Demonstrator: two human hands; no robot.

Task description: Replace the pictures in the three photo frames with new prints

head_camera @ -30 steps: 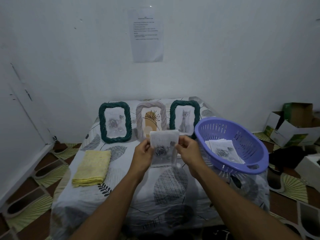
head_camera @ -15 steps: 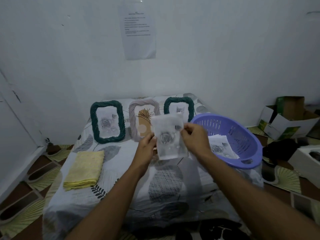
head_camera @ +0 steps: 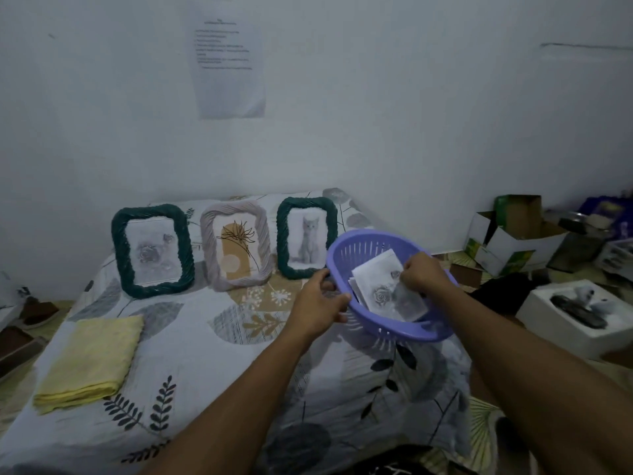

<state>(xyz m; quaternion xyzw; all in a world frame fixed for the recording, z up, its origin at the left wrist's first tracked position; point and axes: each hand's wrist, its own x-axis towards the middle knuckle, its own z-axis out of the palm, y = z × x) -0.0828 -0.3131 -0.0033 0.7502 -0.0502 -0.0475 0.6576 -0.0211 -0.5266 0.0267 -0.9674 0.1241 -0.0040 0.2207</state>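
Note:
Three photo frames stand against the wall on the patterned table cover: a green frame [head_camera: 152, 250] with a rose picture at left, a pale grey frame [head_camera: 236, 250] with a plant drawing in the middle, a green frame [head_camera: 306, 236] with a cat picture at right. A purple basket [head_camera: 383, 329] sits right of them and holds several prints [head_camera: 380, 286]. My left hand [head_camera: 317, 305] grips the basket's near-left rim. My right hand [head_camera: 423, 274] is inside the basket, pinching a rose print [head_camera: 406, 299].
A folded yellow cloth [head_camera: 92, 361] lies at the table's left front. A printed sheet [head_camera: 229, 68] hangs on the wall. Open cardboard boxes [head_camera: 513, 238] and a white box [head_camera: 579, 313] sit on the floor to the right.
Both hands held the rose print up in front of the frames; now the right hand has carried it down into the basket and the left hand has let go and taken the basket rim.

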